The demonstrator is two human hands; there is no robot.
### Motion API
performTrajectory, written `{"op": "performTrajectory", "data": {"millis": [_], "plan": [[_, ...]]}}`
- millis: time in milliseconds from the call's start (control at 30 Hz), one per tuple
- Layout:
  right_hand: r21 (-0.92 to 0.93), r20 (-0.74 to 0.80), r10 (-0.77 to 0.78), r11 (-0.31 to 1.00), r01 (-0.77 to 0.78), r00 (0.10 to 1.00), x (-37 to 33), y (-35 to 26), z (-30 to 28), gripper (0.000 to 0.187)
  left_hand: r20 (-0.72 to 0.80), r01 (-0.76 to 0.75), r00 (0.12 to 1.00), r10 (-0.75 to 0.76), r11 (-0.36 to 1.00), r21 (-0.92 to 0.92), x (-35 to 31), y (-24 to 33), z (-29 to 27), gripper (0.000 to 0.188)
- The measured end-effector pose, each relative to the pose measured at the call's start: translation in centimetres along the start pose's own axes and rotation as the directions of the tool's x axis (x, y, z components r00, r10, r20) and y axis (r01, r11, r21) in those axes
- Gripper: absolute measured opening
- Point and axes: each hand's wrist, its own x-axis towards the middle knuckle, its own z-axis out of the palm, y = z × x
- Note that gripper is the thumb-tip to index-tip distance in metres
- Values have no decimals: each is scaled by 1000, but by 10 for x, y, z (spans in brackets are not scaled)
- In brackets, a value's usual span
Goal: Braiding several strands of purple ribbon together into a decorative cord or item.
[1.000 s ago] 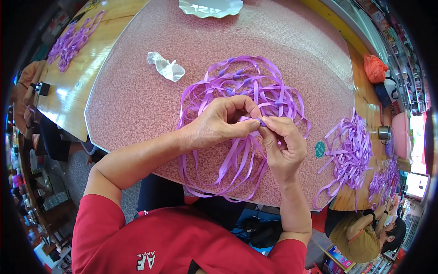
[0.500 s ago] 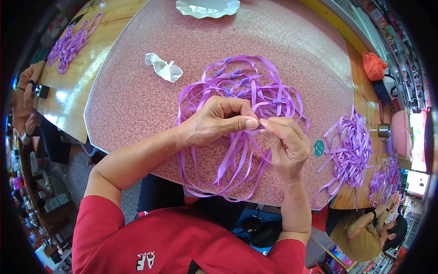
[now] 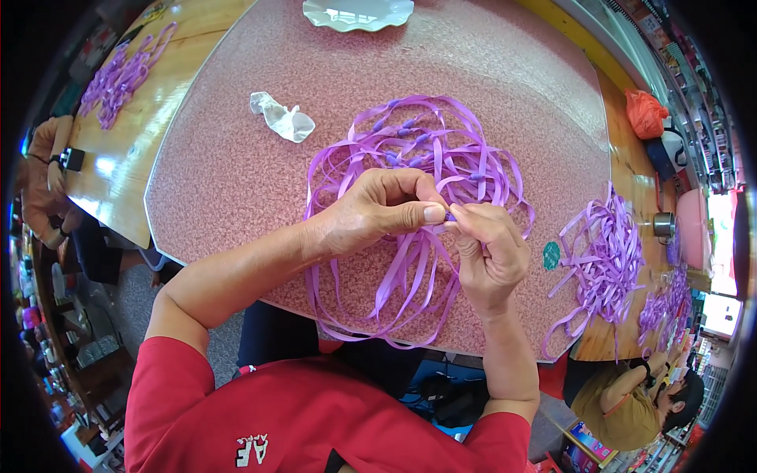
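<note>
Now a small violet piece shows more plainly where the left hand and right hand meet, pinching it above purple ribbons on the counter; apparently, fingertip work continues.

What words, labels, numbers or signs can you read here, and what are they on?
I won't copy lettering, but here's where it stands:
Red shirt: white lettering, large enough to make out.
Green patch on the pink tabletop: any marks too small to read.
Shelf goods at left: too small and blurred.
Purple ribbons: none that I can see.
</note>
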Motion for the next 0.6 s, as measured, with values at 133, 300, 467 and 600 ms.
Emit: {"op": "performTrajectory", "data": {"millis": [133,300,467,600], "plan": [[-111,23,-81,990,83,996,-1,-2,-1,14,-6,20,1000,-20,999,34,-1,2,-3,15],[-139,64,-103,984,111,993,0,1,-3,15,-25,25,999,-22,991,135,0,4,-4,14],[-78,42,-63,995,66,997,3,-4,-1,16,23,80,996,-82,993,89,1,5,-8,15],[-76,13,58,995,-57,998,2,-2,0,17,45,93,994,-97,992,87,1,0,-5,22]]}}
